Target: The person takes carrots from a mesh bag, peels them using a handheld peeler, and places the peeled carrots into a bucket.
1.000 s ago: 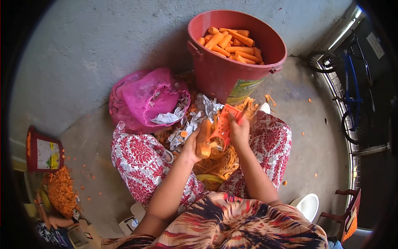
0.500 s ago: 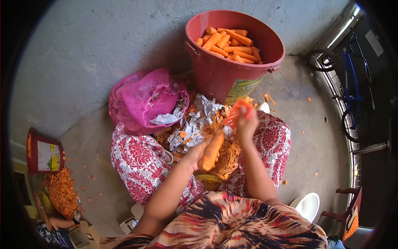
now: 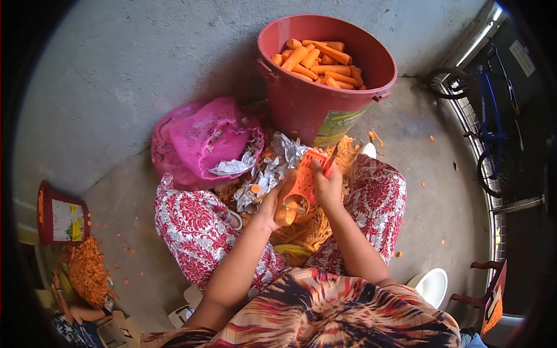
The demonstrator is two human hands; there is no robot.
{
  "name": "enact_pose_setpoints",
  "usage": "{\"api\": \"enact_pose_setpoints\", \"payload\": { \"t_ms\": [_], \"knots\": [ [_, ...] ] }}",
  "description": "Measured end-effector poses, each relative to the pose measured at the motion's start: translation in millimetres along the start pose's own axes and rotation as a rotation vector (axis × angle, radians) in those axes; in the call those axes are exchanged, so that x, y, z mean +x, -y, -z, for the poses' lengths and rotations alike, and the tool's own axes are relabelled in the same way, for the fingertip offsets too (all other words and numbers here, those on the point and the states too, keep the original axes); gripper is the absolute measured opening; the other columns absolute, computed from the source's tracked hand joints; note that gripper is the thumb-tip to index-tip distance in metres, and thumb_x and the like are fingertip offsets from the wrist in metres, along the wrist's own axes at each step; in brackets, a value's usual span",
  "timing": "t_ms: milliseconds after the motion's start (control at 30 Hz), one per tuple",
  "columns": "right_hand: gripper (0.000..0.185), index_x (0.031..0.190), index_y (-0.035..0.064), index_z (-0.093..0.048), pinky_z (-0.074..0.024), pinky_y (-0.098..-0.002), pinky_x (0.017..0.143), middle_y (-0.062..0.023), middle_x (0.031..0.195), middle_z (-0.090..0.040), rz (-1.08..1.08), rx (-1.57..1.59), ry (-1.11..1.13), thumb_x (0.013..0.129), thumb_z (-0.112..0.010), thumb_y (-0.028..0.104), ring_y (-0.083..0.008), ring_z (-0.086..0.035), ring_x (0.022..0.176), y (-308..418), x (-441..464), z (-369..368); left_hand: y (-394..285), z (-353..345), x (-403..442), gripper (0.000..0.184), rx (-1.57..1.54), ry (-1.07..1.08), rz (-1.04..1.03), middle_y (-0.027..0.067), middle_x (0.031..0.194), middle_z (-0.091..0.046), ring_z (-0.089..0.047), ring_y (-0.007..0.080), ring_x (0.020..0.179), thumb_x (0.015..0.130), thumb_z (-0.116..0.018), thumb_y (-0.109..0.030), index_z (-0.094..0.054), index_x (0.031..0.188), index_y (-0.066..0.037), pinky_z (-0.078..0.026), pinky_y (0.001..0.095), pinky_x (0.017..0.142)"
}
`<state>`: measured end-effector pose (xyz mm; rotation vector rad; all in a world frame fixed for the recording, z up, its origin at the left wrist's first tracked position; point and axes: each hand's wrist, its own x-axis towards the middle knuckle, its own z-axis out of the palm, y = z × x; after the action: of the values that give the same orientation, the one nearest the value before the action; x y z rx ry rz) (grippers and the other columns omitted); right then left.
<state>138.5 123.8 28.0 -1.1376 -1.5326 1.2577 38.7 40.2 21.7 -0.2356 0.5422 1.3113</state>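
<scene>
My left hand (image 3: 269, 210) is closed around a carrot (image 3: 286, 214), its thick end toward me. In my right hand (image 3: 329, 187) is an orange-red plastic peeler (image 3: 303, 184) with holes along its body, lying over the carrot. Beside the right fingers a dark, narrow blade-like piece and a bit of red stick out; I cannot tell whether they belong to a second tool. Under both hands, carrot peelings (image 3: 316, 229) lie heaped between my legs. Crumpled newspaper (image 3: 288, 149) sits just beyond them.
A large red bucket (image 3: 319, 110) with several peeled carrots (image 3: 325, 61) stands ahead. Left of it lies a pink mesh sack (image 3: 197, 139). Another red bucket (image 3: 62, 214), a peelings pile (image 3: 87, 272) and another person's arm (image 3: 68, 304) are far left; a bicycle (image 3: 493, 136) stands right.
My right hand has come down and toward me, bringing the peeler from beyond the carrot's far end onto the carrot. My left hand still holds the carrot, slightly shifted left.
</scene>
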Motion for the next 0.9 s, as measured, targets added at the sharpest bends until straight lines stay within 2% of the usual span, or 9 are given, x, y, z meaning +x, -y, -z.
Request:
{"api": "enact_pose_setpoints", "payload": {
  "t_ms": [167, 267, 300, 467, 567, 667, 733, 800, 900],
  "knots": [
    [0.015, 0.077, 0.0011, -0.05, -0.0384, -0.0254, 0.051, -0.0021, 0.057, -0.047, 0.097, -0.125, 0.05, 0.082, -0.051, 0.015, -0.0079, -0.042, 0.054, 10, -13, -7, 1, 17, 11, 0.038, -0.144, -0.129, 0.073, 0.0093, 0.081, -0.059, -0.059, 0.0208, 0.064, 0.085, -0.039, -0.037, -0.05, 0.1, -0.005, -0.05, 0.0377, 0.048],
    [0.015, 0.073, 0.0022, -0.049, -0.0358, -0.0241, 0.047, 0.0002, 0.056, -0.047, 0.263, -0.149, -0.099, 0.082, -0.051, 0.015, -0.0071, -0.039, 0.051, -3, 2, -2, -3, 55, 19, 0.04, 0.193, 0.175, 0.25, 0.0125, 0.077, -0.058, -0.059, 0.0228, 0.062, 0.084, -0.04, -0.039, -0.049, 0.1, -0.004, -0.049, 0.038, 0.047],
    [0.013, 0.077, 0.0031, -0.052, -0.0327, -0.0224, 0.044, 0.0021, 0.057, -0.047, 0.011, -0.025, -0.134, 0.082, -0.051, 0.015, -0.0057, -0.037, 0.049, 1, 13, 8, -2, 44, 10, 0.041, 0.297, 0.121, 0.195, 0.0145, 0.074, -0.056, -0.058, 0.024, 0.059, 0.084, -0.04, -0.042, -0.049, 0.1, -0.005, -0.049, 0.0379, 0.045],
    [0.013, 0.084, 0.0022, -0.054, -0.0332, -0.0217, 0.044, 0.0017, 0.061, -0.05, 0.079, 0.007, -0.532, 0.085, -0.047, 0.013, -0.006, -0.038, 0.048, -49, 77, 61, -4, 39, 5, 0.037, 0.255, 0.157, 0.202, 0.0139, 0.074, -0.056, -0.058, 0.0243, 0.059, 0.083, -0.042, -0.039, -0.048, 0.102, -0.008, -0.049, 0.0381, 0.046],
    [0.012, 0.084, 0.0021, -0.054, -0.0351, -0.0213, 0.046, 0.0014, 0.061, -0.05, -0.036, 0.138, -0.328, 0.084, -0.049, 0.014, -0.0063, -0.04, 0.05, -5, 50, 40, -3, 55, 16, 0.035, 0.155, 0.149, 0.161, 0.0127, 0.077, -0.057, -0.058, 0.0239, 0.064, 0.084, -0.043, -0.037, -0.048, 0.103, -0.009, -0.05, 0.0388, 0.051],
    [0.015, 0.094, 0.0032, -0.054, -0.0383, -0.0197, 0.057, 0.0014, 0.077, -0.054, -0.051, 0.117, -0.01, 0.082, -0.051, 0.012, -0.0039, -0.044, 0.064, 9, 15, 19, -2, 55, 21, 0.033, 0.112, 0.085, 0.088, 0.0108, 0.083, -0.058, -0.059, 0.0232, 0.071, 0.084, -0.042, -0.035, -0.049, 0.103, -0.007, -0.05, 0.0384, 0.059],
    [0.015, 0.093, 0.0034, -0.055, -0.0391, -0.0233, 0.05, 0.0001, 0.066, -0.053, -0.11, 0.055, 0.135, 0.081, -0.052, 0.012, -0.0067, -0.045, 0.055, 20, -2, 6, 0, 42, 19, 0.032, 0.073, 0.045, 0.044, 0.0093, 0.087, -0.058, -0.058, 0.0222, 0.076, 0.085, -0.041, -0.031, -0.049, 0.103, -0.007, -0.05, 0.0374, 0.064],
    [0.013, 0.09, 0.0024, -0.054, -0.0399, -0.0261, 0.047, -0.0046, 0.059, -0.051, 0.102, -0.161, 0.132, 0.081, -0.052, 0.012, -0.0094, -0.046, 0.051, 3, -8, -6, 1, 37, 14, 0.029, 0.004, 0.038, 0.043, 0.0079, 0.092, -0.059, -0.058, 0.0198, 0.079, 0.087, -0.039, -0.026, -0.049, 0.105, -0.006, -0.049, 0.0356, 0.068],
    [0.011, 0.08, 0.001, -0.051, -0.0404, -0.0266, 0.05, -0.0093, 0.059, -0.048, 0.038, -0.133, 0.098, 0.081, -0.052, 0.012, -0.0105, -0.046, 0.053, 8, -13, -10, 0, 39, 14, 0.029, 0.056, 0.025, 0.057, 0.0083, 0.091, -0.058, -0.058, 0.0191, 0.078, 0.087, -0.037, -0.026, -0.049, 0.106, -0.006, -0.049, 0.0352, 0.068]
  ]
}}
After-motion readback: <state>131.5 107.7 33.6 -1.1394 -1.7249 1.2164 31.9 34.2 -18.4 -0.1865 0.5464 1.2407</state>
